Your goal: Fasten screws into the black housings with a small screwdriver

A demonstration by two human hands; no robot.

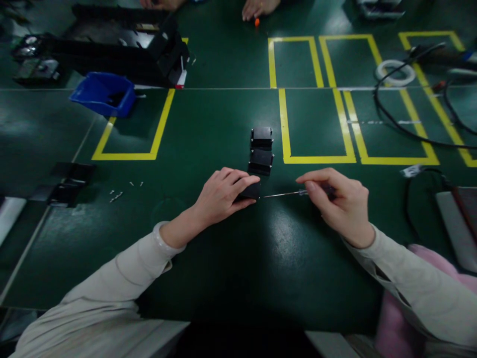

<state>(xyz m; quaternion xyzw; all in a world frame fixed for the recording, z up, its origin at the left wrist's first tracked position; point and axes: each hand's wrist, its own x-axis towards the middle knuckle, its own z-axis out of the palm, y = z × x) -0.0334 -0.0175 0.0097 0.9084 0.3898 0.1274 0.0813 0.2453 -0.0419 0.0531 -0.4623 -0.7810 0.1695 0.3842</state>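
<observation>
My left hand [227, 195] grips a small black box [250, 191] on the green tabletop, fingers over its top and thumb along its near side. A screwdriver [281, 194] lies in the grasp of my right hand [335, 201]. Its thin metal shaft points left, and the tip stops just short of the box's right side, near a small screw. Just beyond the held box sit two similar black boxes [261, 135], one behind the other, with small screws at their corners. Several loose screws [116, 196] are scattered on the table left of my left hand.
At the left lie black parts [69, 184]. A blue bin [106, 94] stands before a large black crate [122, 44]. Yellow tape [318, 159] marks rectangles. A black cable [395, 119] and a white ring [395, 72] lie at right. Another person's hand [261, 7] rests across the table.
</observation>
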